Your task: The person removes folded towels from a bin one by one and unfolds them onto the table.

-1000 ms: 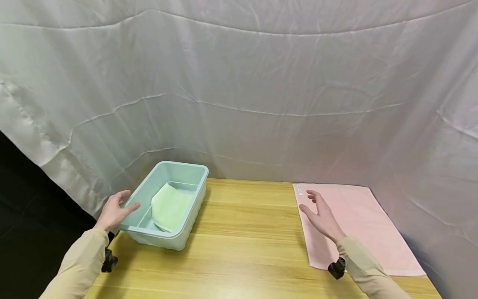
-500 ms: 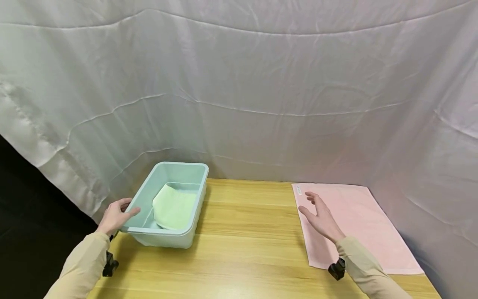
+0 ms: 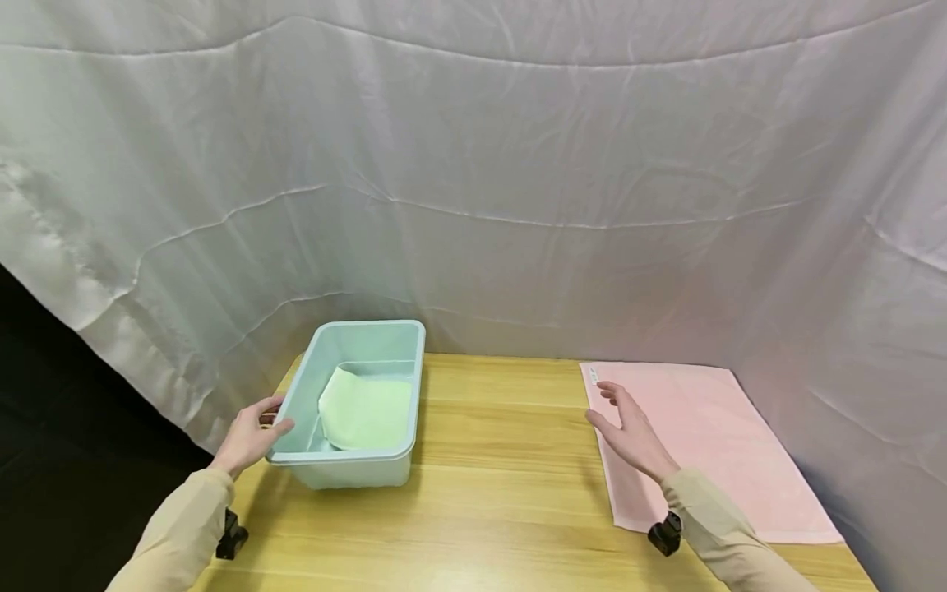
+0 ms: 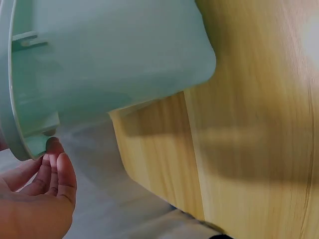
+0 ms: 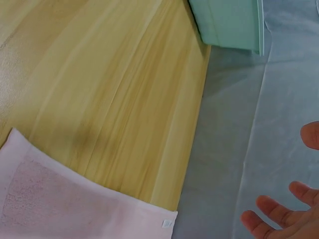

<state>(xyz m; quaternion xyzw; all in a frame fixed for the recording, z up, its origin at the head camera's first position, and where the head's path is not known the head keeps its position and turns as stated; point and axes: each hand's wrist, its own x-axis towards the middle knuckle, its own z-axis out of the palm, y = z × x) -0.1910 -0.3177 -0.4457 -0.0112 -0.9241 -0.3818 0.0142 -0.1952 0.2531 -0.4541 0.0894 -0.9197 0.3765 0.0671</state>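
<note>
A pale green plastic basin (image 3: 353, 474) stands on the left of the table. Inside it lies a folded light green cloth (image 3: 367, 413). My left hand (image 3: 250, 432) grips the basin's left rim near the front corner, thumb over the edge. In the left wrist view its fingers (image 4: 66, 174) curl under that rim, against the outer wall. My right hand (image 3: 633, 434) hovers over the left part of a pink towel (image 3: 721, 448), fingers loosely bent and holding nothing. The towel lies spread flat on the right, with a small white tag at its far left corner.
The wooden table (image 3: 488, 493) runs between basin and towel. A grey-white curtain (image 3: 518, 271) hangs along the back and both sides. Black fabric (image 3: 89, 460) hangs at the left, beyond the table edge.
The basin has shifted to the right and turned to sit straighter, with the cloth in it. My left hand moved along with it. The right hand has barely moved.
</note>
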